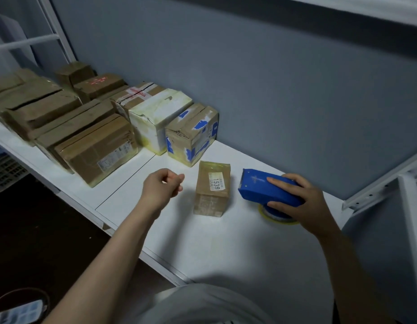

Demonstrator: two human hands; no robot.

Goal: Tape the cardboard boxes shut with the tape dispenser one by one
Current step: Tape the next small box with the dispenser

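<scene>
Head view: my right hand [305,202] clamps the tape dispenser [261,185] just right of the small box [213,188] on the shelf [226,249], seemingly poised to tape it; my left hand [162,187] hovers left, loosely curled, empty, probably to steady it.

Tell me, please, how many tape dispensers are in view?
1. The blue tape dispenser is on the white shelf, gripped by the right hand, just right of the small labelled box. The grouped boxes further left could hide another.

A small taped cardboard box [212,188] stands upright just beside the blue tape dispenser [268,188].
</scene>
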